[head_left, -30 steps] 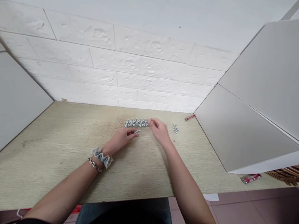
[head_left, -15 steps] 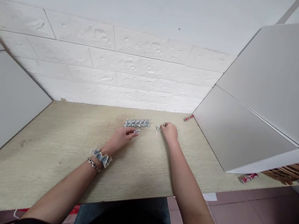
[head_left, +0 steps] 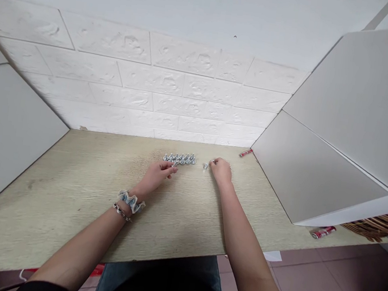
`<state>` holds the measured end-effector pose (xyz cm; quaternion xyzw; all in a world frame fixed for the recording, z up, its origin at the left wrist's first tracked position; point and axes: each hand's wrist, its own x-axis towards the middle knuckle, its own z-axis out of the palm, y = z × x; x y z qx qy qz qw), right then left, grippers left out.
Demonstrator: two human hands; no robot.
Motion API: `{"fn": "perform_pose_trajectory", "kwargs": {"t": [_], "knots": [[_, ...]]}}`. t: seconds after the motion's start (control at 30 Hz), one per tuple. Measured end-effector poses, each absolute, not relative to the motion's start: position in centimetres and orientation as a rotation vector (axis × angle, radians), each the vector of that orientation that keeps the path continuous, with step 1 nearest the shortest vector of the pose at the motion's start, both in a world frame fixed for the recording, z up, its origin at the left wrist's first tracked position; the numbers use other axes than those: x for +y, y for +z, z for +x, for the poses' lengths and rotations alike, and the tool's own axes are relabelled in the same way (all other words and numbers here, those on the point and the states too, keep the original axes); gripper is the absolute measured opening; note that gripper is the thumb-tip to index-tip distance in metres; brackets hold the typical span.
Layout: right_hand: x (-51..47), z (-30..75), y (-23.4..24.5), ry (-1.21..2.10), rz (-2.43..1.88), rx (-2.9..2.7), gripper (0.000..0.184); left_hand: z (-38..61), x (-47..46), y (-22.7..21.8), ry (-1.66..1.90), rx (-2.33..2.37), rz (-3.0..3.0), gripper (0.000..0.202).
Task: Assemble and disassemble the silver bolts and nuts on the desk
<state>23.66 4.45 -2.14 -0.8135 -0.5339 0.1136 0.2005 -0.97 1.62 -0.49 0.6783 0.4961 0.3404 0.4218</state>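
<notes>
My left hand point(head_left: 157, 176) is closed, pinching a small silver bolt point(head_left: 175, 163) between thumb and fingers. It is at the near edge of two rows of silver bolts point(head_left: 188, 160) that stand on the table, shanks up, and it hides part of the front row. A separate bolt point(head_left: 206, 166) stands to the right of the rows. Just right of that one, my right hand point(head_left: 221, 170) rests low over the table with its fingertips drawn together. Whatever lies between or under those fingers is mostly hidden.
The wooden table point(head_left: 178, 218) meets a white brick-pattern wall point(head_left: 165, 86). Grey panels flank it at left point(head_left: 8, 143) and right point(head_left: 318, 164). One red battery-like cylinder point(head_left: 245, 153) lies at the back right, another point(head_left: 323, 232) near the right front edge, beside a brown wicker item point(head_left: 369, 224).
My left hand has moved slightly up and left toward the bolt rows, and the bolt in it has tipped from nearly flat to steeper. My right hand has barely moved.
</notes>
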Motion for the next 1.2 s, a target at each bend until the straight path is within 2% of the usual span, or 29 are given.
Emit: {"fn": "perform_pose_trajectory", "kwargs": {"t": [0.17, 0.3, 0.4, 0.63, 0.9, 1.07, 1.2], "knots": [[4.2, 22.8, -1.0, 0.285, -2.007, -1.428, 0.032, -1.0, 1.8, -0.4, 0.927, 1.204, 1.502, 0.034], [2.9, 19.9, -0.1, 0.549, -1.482, -1.465, 0.038, -0.8, 1.5, -0.1, 0.927, 1.200, 1.497, 0.030], [1.5, 17.5, 0.2, 0.712, -1.281, -1.549, 0.038, -0.5, 1.2, 0.0, 0.895, 1.175, 1.544, 0.028], [0.1, 15.9, 0.4, 0.730, -1.270, -1.781, 0.031, -0.5, 1.1, -0.4, 0.841, 1.103, 1.611, 0.034], [-0.2, 16.0, 0.8, 0.685, -1.301, -1.841, 0.038, -0.5, 1.4, -1.0, 0.862, 1.091, 1.634, 0.032], [-0.2, 15.9, 0.8, 0.665, -1.275, -1.880, 0.026, -0.4, 1.2, -0.9, 0.860, 1.053, 1.603, 0.033], [-0.3, 15.8, 0.7, 0.655, -1.259, -1.891, 0.023, -0.3, 1.0, -0.7, 0.863, 1.011, 1.542, 0.046]]}}
